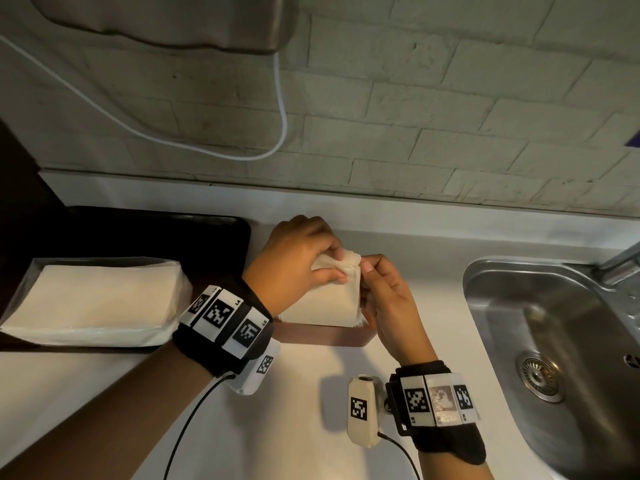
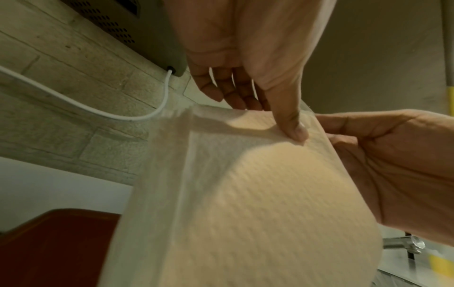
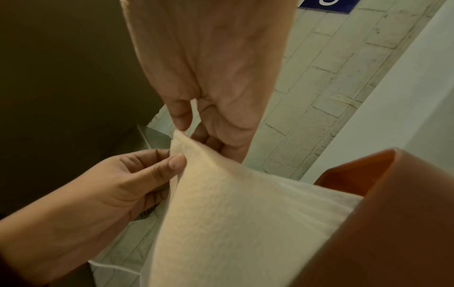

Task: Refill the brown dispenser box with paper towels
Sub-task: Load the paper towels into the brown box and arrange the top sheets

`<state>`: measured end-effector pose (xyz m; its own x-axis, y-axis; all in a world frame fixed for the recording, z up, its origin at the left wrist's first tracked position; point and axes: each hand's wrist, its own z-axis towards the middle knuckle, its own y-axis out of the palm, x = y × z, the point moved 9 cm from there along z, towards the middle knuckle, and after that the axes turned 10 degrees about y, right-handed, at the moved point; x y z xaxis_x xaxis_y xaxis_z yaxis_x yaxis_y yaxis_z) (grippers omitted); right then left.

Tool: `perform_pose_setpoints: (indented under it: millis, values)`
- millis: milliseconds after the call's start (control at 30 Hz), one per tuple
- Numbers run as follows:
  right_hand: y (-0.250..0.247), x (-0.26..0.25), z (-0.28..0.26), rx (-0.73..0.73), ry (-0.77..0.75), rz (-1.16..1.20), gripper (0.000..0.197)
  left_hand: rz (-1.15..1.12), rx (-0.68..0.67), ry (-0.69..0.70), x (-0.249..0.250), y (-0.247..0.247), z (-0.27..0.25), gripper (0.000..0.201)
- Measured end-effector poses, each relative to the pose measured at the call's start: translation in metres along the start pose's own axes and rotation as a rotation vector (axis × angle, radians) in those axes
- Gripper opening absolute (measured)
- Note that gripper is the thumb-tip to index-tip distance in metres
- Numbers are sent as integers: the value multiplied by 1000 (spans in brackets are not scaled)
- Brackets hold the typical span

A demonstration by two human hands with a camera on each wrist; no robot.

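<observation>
A stack of white paper towels (image 1: 325,301) stands upright in the brown dispenser box (image 1: 323,337) on the counter. My left hand (image 1: 332,268) pinches the stack's top edge from the left, its thumb (image 2: 296,130) pressed on the front sheet (image 2: 245,194). My right hand (image 1: 367,268) pinches the same top corner from the right. In the right wrist view my right hand (image 3: 194,134) holds the towel's (image 3: 233,213) tip above the box wall (image 3: 368,213). The box's inside is hidden.
A wrapped pack of paper towels (image 1: 93,299) lies on a black tray (image 1: 156,233) at the left. A steel sink (image 1: 554,341) sits to the right. A white cable (image 1: 280,109) hangs from a metal wall unit (image 1: 173,22) above the tiled wall.
</observation>
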<state>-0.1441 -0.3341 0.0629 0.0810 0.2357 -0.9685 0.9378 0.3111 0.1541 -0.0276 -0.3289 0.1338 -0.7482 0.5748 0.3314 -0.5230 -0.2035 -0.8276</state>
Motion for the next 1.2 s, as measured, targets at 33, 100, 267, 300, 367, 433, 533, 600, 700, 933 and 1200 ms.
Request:
perform_pose_setpoints:
  millis: [33,100,267,300,367,433,533,600,700,933,1200]
  values:
    - [0,0,0,0,2,12,20,19,-16,-3,0,1,0,30]
    - [-1,0,2,11,7,29,17,33,-41,-23,0,3,1,28]
    - [-3,1,5,33,53,101,8,6,-80,-36,2,9,0,22]
    - [-3,0,6,33,70,122,8,-8,-81,-28,3,10,-1,23]
    - [-4,1,7,33,101,163,22,-55,-77,-27,3,10,-3,25]
    - [-5,0,8,34,121,172,20,-116,-76,-33,3,8,-5,25]
    - [-9,-2,8,57,110,126,15,-210,-46,-56,4,4,-6,24]
    - [-10,-3,6,64,85,116,12,-314,7,-111,-2,1,-6,22]
    - [-8,-5,3,38,42,103,11,-389,75,-143,-8,-1,-7,22]
    - [-4,-3,3,-12,22,99,5,-388,127,-157,-10,-1,-8,19]
    - [-3,8,9,-2,86,245,4,-227,11,-73,-5,3,-10,32]
